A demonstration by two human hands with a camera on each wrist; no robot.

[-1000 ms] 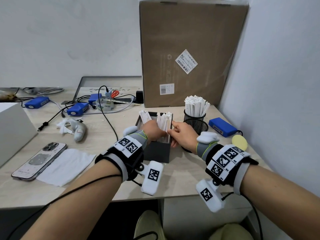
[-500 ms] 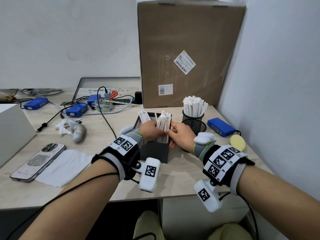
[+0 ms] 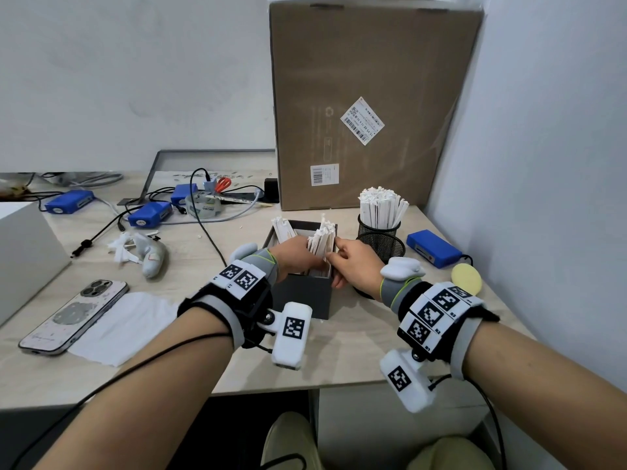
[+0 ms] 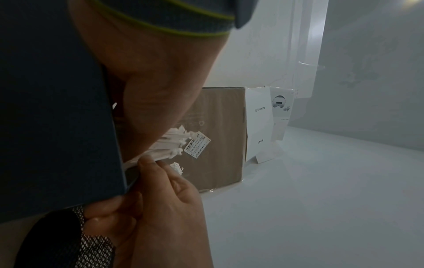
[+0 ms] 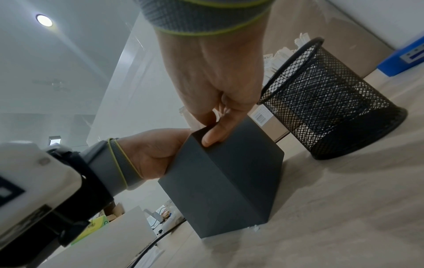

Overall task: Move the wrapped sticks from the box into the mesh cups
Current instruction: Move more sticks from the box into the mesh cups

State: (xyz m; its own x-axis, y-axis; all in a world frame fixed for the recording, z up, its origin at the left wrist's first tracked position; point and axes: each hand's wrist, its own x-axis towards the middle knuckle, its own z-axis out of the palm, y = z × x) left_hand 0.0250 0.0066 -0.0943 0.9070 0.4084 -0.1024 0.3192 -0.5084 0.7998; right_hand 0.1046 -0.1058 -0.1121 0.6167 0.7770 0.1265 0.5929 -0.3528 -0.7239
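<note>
A dark grey box (image 3: 302, 298) stands on the desk with white wrapped sticks (image 3: 322, 237) upright in it. My left hand (image 3: 297, 257) reaches into the box from the left, its fingers curled down against that bunch. My right hand (image 3: 336, 257) is at the box's right rim. In the left wrist view its thumb and fingers pinch the sticks (image 4: 171, 145). One right finger (image 5: 215, 135) lies on the box's outer wall (image 5: 220, 181). Two black mesh cups stand to the right: the far cup (image 3: 379, 227) is full of sticks, and the near cup (image 3: 386, 244) shows none.
A tall cardboard carton (image 3: 369, 106) stands behind the cups and the wall is close on the right. A blue device (image 3: 431, 247) and a yellow pad (image 3: 466, 278) lie right of the cups. A phone (image 3: 73, 317), a white tissue (image 3: 122, 329) and cables (image 3: 203, 212) cover the left.
Both hands stay at the box around the same bunch of sticks. My view has shifted slightly; nothing has left the box.
</note>
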